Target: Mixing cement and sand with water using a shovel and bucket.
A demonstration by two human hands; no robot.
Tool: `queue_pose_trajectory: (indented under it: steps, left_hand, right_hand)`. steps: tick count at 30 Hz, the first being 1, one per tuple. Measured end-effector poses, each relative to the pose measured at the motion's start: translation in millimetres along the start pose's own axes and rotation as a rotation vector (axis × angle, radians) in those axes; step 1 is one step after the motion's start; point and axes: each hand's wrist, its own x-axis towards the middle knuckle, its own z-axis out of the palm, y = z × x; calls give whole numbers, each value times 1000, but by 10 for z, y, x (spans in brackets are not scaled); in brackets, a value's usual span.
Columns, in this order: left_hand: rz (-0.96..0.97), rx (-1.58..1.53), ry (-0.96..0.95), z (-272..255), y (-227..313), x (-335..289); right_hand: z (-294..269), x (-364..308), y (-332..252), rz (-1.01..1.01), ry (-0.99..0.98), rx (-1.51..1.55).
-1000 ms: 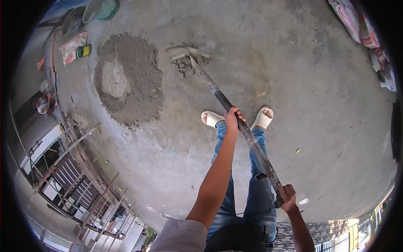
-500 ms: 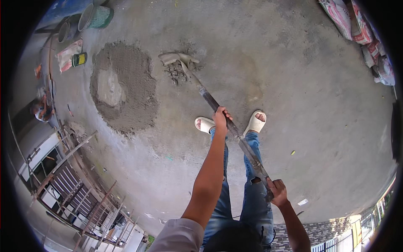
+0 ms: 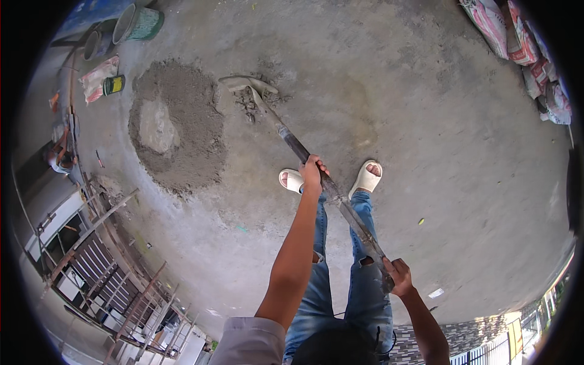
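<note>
A long-handled shovel slants across the view, its blade out ahead and its handle end back by my right knee. My left hand is wrapped round the middle of the handle. Near the handle's rear end, my right hand is closed on it. The grey, mortar-smeared blade rests low at a small clump of wet mortar on the concrete floor. Just left of the blade lies a ring-shaped heap of grey mortar mix with a pale hollow in it.
Buckets stand at the far left, near a small green-and-yellow can and a crumpled sack. Filled sacks are piled at the far right. Wooden scaffolding lines the left, where another person is. My sandalled feet straddle the handle.
The shovel blade has shifted slightly left in view, toward the mortar heap, and both hands have moved slightly left with the handle. Both hands keep their grip.
</note>
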Motion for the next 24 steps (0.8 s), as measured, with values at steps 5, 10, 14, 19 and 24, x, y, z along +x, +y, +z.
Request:
queue_pose_trajectory:
  steps: [5,10,14,19,24]
  left_hand:
    - [-39,-148,-43,-33,-186,-601]
    - [-59,-60,9,-133,-610,-385]
    - [-87,-67,44,-116,-786,-365]
    - [-83,-191,-33,-92,-809,-879]
    - [-84,-79,-50,-4,-891,-654]
  right_hand:
    - [-280,-460,-50,-51,9,-4]
    - [-230,-598,10,92,-80,64]
    - [-180,-776,264,15,-59,18]
    - [-386,-1066,149,-19,-67,-36]
    - [-279,-978,131,37,-96,-37]
